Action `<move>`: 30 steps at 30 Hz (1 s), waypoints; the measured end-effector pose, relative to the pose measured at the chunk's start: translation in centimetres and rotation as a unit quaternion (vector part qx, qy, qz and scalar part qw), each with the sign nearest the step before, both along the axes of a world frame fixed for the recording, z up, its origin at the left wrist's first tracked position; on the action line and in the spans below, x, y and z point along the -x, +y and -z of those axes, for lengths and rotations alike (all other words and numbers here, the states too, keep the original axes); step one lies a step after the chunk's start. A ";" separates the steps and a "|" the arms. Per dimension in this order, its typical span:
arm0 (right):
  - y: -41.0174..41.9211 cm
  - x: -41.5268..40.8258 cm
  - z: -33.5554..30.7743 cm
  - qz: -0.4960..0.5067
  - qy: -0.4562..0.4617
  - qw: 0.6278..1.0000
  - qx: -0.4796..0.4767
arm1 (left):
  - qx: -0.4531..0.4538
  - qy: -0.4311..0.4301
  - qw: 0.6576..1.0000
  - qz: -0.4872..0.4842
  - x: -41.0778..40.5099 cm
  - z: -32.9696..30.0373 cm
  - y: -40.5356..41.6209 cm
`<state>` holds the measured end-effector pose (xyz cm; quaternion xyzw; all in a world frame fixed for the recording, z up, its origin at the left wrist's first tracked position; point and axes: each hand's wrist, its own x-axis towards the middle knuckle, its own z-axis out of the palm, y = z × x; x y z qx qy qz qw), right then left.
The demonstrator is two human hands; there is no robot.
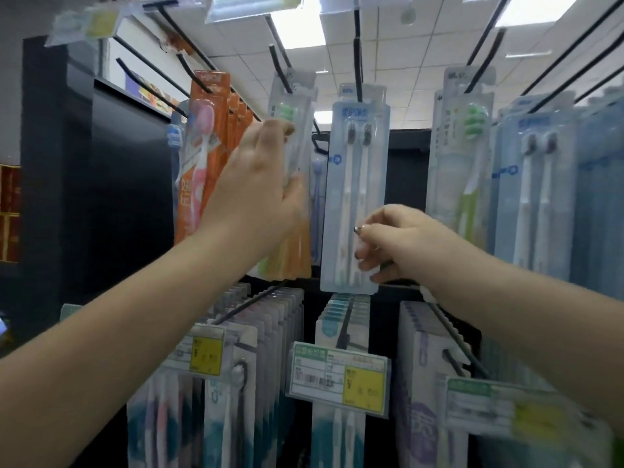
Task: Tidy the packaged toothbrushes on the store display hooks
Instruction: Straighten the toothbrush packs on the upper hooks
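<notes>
My left hand [266, 170] is up on the green-brush pack [294, 106], fingers wrapped over its front and thumb closing on its right edge, so I've got it gripped while it hangs on its black hook [282, 67]. My right hand [393, 246] pinches the lower right corner of the pale blue twin pack [354, 197], fingertips curled onto the plastic; that pack holds 2 white brushes with dark heads and hangs from the next hook [358, 59] to the right. Just left of my left hand, a row of orange packs [211, 130] with a pink brush in front, at least 4 cards deep (the back ones blur together). To the right, 1 more green-headed pack [467, 157], then another blue twin pack [537, 197] with 2 brushes. Below my arms, 3 hooks crammed with packs, and 3 price tags [339, 374] with yellow panels hanging in front of them. My left forearm crosses the orange row's lower half, and my right forearm hides part of the bottom right stack.
</notes>
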<state>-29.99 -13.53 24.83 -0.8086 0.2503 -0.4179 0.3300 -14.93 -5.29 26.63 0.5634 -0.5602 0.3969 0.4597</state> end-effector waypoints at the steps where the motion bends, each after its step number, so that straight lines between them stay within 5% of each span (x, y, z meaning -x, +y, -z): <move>1: -0.1 0.5 -0.1 0.018 -0.016 1.000 0.013 | -0.015 0.014 0.999 0.030 0.6 -0.2 -0.2; 5: -0.7 1.5 -0.5 0.062 -0.062 0.995 0.050 | -0.090 0.072 0.989 0.094 2.5 -0.9 -1.5; 12: -0.9 1.0 -0.9 0.023 0.022 0.999 0.025 | -0.202 0.150 0.962 0.107 3.3 -1.2 -4.5; 23: 2.2 2.3 -0.2 -0.114 0.050 0.991 0.053 | -0.133 0.242 0.948 0.161 2.5 -0.9 -3.2; 30: 2.1 2.9 -0.6 -0.081 0.098 0.986 0.104 | -0.127 0.235 0.950 0.163 2.3 -1.0 -2.8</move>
